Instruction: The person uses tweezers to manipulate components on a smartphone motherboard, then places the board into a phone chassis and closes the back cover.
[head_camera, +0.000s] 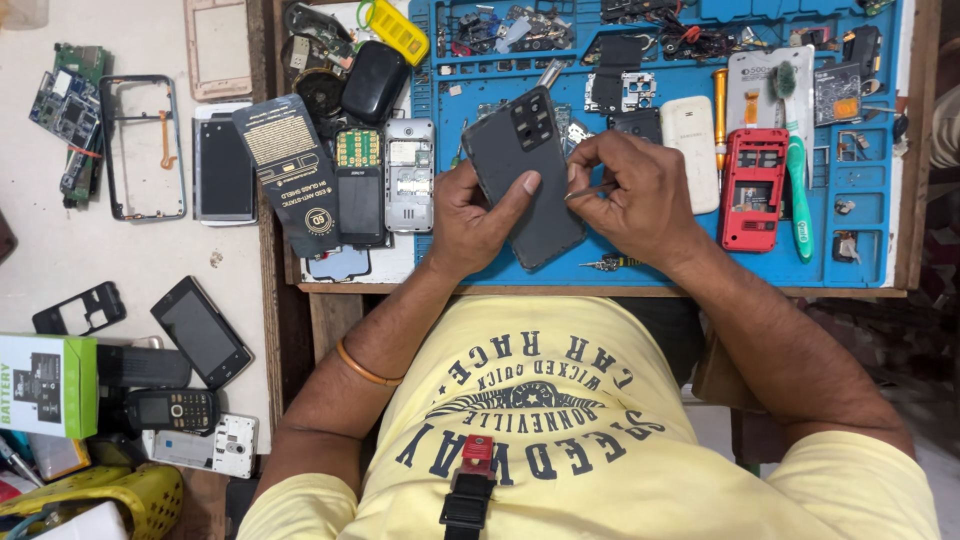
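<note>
My left hand (470, 215) grips the dark grey smartphone (525, 175), back side up, thumb across its rear cover, over the blue repair mat (660, 262). My right hand (640, 195) pinches thin metal tweezers (588, 191) at the phone's right edge; a red phone housing (752, 187) lies right

1. A dark grey phone (524, 175) is held back-up by the left hand (470, 215), the thumb laid across its cover.
2. A thin metal tool (588, 191) is pinched in the right hand (640, 195) at the phone's right edge.
3. A blue work mat (850, 240) is spread beneath.
4. A red phone frame (752, 188) and a green toothbrush (800, 195) are laid on the mat to the right.
</note>
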